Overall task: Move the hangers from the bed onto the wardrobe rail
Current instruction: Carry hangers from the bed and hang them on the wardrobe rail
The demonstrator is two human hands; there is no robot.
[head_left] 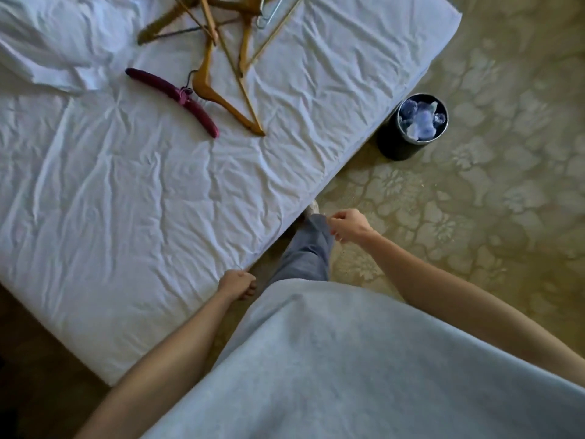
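Hangers (221, 58) lay piled on the bed (126, 201), far end; the top ones were cut off by the frame edge. Left hand (237, 285) and right hand (351, 224) hung loosely curled, holding nothing, fingertips partly hidden. Wardrobe rail out of view.

You look down at the bed (133, 201), whose wrinkled white sheet fills the left of the frame. Wooden hangers (221, 58) and a maroon hanger (172, 101) lie at upper centre. Your left hand (238, 284) and right hand (349, 224) hang loosely curled, holding nothing. A black bin (411, 128) stands at right.
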